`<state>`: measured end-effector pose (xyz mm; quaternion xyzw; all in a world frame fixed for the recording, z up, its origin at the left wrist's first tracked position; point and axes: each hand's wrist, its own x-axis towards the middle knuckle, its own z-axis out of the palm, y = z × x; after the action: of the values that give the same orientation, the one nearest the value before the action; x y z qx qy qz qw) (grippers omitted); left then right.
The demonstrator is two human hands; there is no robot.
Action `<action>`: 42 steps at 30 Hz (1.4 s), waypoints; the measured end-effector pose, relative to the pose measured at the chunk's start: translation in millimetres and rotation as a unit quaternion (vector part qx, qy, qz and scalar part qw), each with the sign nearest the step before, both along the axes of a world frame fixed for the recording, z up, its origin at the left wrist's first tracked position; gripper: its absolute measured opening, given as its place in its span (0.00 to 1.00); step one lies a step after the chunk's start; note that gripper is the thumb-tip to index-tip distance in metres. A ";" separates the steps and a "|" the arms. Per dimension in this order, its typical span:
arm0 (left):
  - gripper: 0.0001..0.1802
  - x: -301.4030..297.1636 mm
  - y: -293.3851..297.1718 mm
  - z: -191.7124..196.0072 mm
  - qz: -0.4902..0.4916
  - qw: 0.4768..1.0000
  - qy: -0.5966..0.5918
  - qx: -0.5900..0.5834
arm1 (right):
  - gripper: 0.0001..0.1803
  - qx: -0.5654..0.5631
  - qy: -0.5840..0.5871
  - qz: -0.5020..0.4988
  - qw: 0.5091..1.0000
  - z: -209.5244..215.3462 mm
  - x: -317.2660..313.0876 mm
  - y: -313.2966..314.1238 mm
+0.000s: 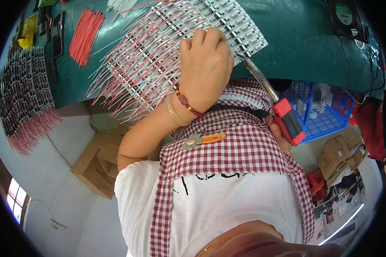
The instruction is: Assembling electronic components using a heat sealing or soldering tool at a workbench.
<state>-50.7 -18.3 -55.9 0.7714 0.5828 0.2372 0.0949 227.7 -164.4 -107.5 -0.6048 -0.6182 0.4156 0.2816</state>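
Observation:
My left hand is closed over a large panel of small grey-and-white parts laid out in rows. Its fingertips are turned away, so what they pinch is hidden. Thin red and white wires fan out from the rows toward the left and near side. In my right hand, partly hidden behind the handle, is a soldering iron with a red and black grip. The iron's metal shaft slants up to the left, and its tip lies just beside my left hand, over the panel's near edge.
A bundle of red wires lies on the green tabletop to the left. Finished-looking rows of wired parts hang over the left edge. A blue plastic basket stands below at right; a black fan-like device sits far right.

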 end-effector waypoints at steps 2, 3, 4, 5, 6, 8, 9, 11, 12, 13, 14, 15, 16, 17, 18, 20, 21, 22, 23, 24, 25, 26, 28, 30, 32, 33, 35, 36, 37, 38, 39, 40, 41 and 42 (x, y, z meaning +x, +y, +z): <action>0.05 -0.6 0.3 0.9 0.002 1.000 -0.001 -0.007 | 0.13 0.038 0.034 0.023 0.998 11.4 -8.0 8.6; 0.05 -0.1 1.0 1.3 0.005 1.000 0.005 -0.010 | 0.13 0.040 0.036 0.023 0.998 7.6 -7.6 7.4; 0.05 -0.1 2.1 1.7 0.005 1.000 0.006 -0.010 | 0.12 0.041 0.005 0.016 0.999 1.9 -7.1 4.2; 0.05 -0.4 3.5 2.0 0.004 1.000 0.009 -0.007 | 0.12 0.043 -0.027 0.008 0.999 -1.3 -6.2 2.6; 0.05 -0.9 4.7 2.1 0.003 1.000 0.011 -0.005 | 0.12 0.044 -0.026 0.009 0.999 -1.3 -4.2 2.3; 0.05 -2.1 5.9 1.6 0.002 1.000 0.009 -0.005 | 0.11 0.014 0.022 0.005 1.000 -0.7 -1.0 1.3; 0.05 -2.3 5.6 1.0 0.001 1.000 0.006 -0.005 | 0.11 0.014 0.021 0.005 1.000 1.0 -3.2 2.0; 0.05 -2.7 5.2 -0.5 0.002 1.000 0.006 -0.002 | 0.10 0.026 0.058 -0.029 0.998 5.3 -9.8 5.1; 0.05 -3.3 4.5 -0.5 0.007 1.000 0.005 0.000 | 0.10 0.026 0.059 -0.026 0.998 4.8 -8.4 5.6; 0.05 -3.3 3.2 -0.1 0.011 1.000 0.006 0.001 | 0.10 0.031 0.055 -0.011 0.998 2.8 -5.5 5.0; 0.05 -2.9 1.3 1.0 0.014 1.000 0.012 -0.008 | 0.10 0.036 0.053 0.005 0.998 0.2 -2.1 4.1; 0.06 -2.1 1.9 2.9 0.015 1.000 0.021 -0.013 | 0.10 0.040 0.058 0.007 0.998 -4.4 3.8 -2.3; 0.06 -3.4 2.4 6.2 0.019 0.999 0.025 -0.009 | 0.18 -0.009 0.115 -0.003 0.993 -8.8 10.1 -12.4; 0.08 -4.6 2.7 11.0 0.010 1.000 0.017 -0.015 | 0.27 -0.058 0.172 -0.012 0.983 -12.1 12.3 -15.0; 0.09 -6.9 4.7 13.6 0.001 1.000 0.008 -0.022 | 0.27 -0.054 0.176 -0.007 0.983 -4.2 4.8 -4.5; 0.11 -28.2 20.9 19.9 0.016 1.000 0.020 -0.009 | 0.29 -0.061 0.262 -0.070 0.960 24.4 -15.0 16.5; 0.10 -47.8 38.5 18.0 0.039 0.998 0.048 0.033 | 0.31 -0.033 0.260 -0.103 0.960 23.4 -20.2 18.3; 0.09 -62.9 55.1 16.7 0.060 0.992 0.082 0.077 | 0.31 -0.031 0.264 -0.104 0.958 18.1 -16.1 20.9; 0.08 -82.3 68.7 18.0 0.049 0.990 0.100 0.084 | 0.31 -0.012 0.266 -0.086 0.960 15.8 -8.8 29.0; 0.08 -95.5 78.1 18.8 0.037 0.988 0.120 0.092 | 0.32 0.009 0.270 -0.067 0.960 12.5 -5.4 36.0; 0.08 -97.2 86.2 18.0 0.036 0.987 0.122 0.095 | 0.31 0.028 0.271 -0.065 0.960 12.9 -6.9 40.2; 0.07 -97.6 92.6 17.2 0.051 0.989 0.137 0.021 | 0.31 0.030 0.273 -0.065 0.959 14.5 -8.4 42.8; 0.08 -93.5 98.4 18.3 0.063 0.985 0.151 -0.052 | 0.30 0.042 0.282 -0.068 0.956 17.8 -10.9 43.2; 0.07 -88.8 101.3 19.6 0.035 0.979 0.191 -0.071 | 0.30 0.041 0.287 -0.071 0.954 16.9 -12.7 42.0; 0.07 -86.5 104.1 18.1 0.031 0.981 0.186 -0.053 | 0.29 0.038 0.291 -0.073 0.953 16.9 -15.2 42.3; 0.07 -86.3 104.8 16.8 0.029 0.982 0.182 -0.035 | 0.29 0.040 0.288 -0.071 0.954 17.6 -17.4 44.1; 0.07 -94.4 109.7 0.6 0.023 0.977 0.211 -0.014 | 0.29 0.041 0.286 -0.068 0.955 18.5 -17.1 42.8; 0.07 -96.1 111.8 1.6 0.015 0.971 0.238 0.008 | 0.30 0.040 0.290 -0.063 0.954 18.9 -16.8 43.5; 0.07 -101.0 111.6 5.8 0.016 0.971 0.238 0.007 | 0.30 0.040 0.294 -0.058 0.953 19.4 -16.6 43.8; 0.07 -108.4 111.1 13.6 0.052 0.978 0.203 -0.011 | 0.30 0.038 0.294 -0.057 0.953 20.1 -16.4 43.9; 0.06 -109.5 110.4 23.1 0.082 0.982 0.168 -0.029 | 0.30 0.039 0.292 -0.062 0.954 19.9 -16.3 41.5; 0.06 -110.4 104.9 31.0 0.082 0.982 0.167 -0.031 | 0.31 0.038 0.290 -0.064 0.954 20.2 -15.8 40.1; 0.06 -110.3 96.4 38.8 0.103 0.977 0.170 -0.080 | 0.31 0.035 0.289 -0.065 0.955 19.3 -15.4 39.3; 0.05 -104.6 89.4 43.3 0.115 0.970 0.173 -0.128 | 0.31 0.036 0.292 -0.076 0.953 16.8 -14.8 36.5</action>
<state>-155.3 71.1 -12.6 0.7099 0.7008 0.0327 0.0624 212.9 -127.9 -90.7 -0.4913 -0.4756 0.5294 0.5022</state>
